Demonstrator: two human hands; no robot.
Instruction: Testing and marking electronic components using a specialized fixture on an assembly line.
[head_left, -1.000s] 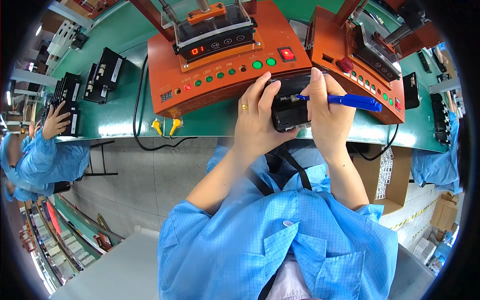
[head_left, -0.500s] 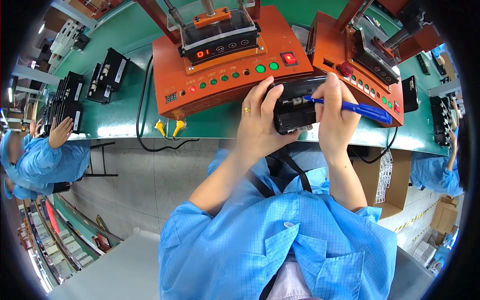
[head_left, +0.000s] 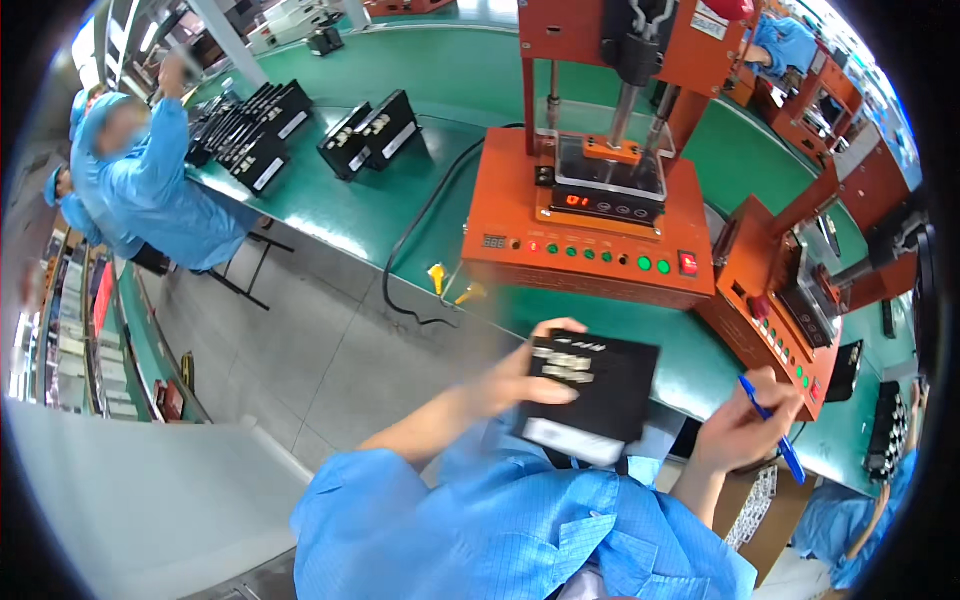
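Observation:
Gripped in my left hand (head_left: pixel 508 390) is a flat black rectangular electronic unit (head_left: pixel 615 395), tilted, with its broad side up. Pale connectors line its left part and a white label strip runs along its lower edge. My left thumb presses on its face; the other fingers are partly hidden behind it. To the right, apart from the unit, my right hand (head_left: pixel 742 432) is closed around a blue pen (head_left: pixel 791 462), which slants down to the right. Beyond the unit stands an orange press fixture (head_left: pixel 590 278) with a lit display and green buttons.
A second orange fixture (head_left: pixel 745 312) stands on the green bench (head_left: pixel 450 240) at right. Two black units (head_left: pixel 368 135) and a row of several more (head_left: pixel 250 135) sit at far left, near a co-worker in blue (head_left: pixel 165 190). A black cable (head_left: pixel 410 235) crosses the bench edge.
The unit has come off the fixture's front toward my body and turned to show its labelled side. My right hand with the pen has moved away, down and right. The view has shifted.

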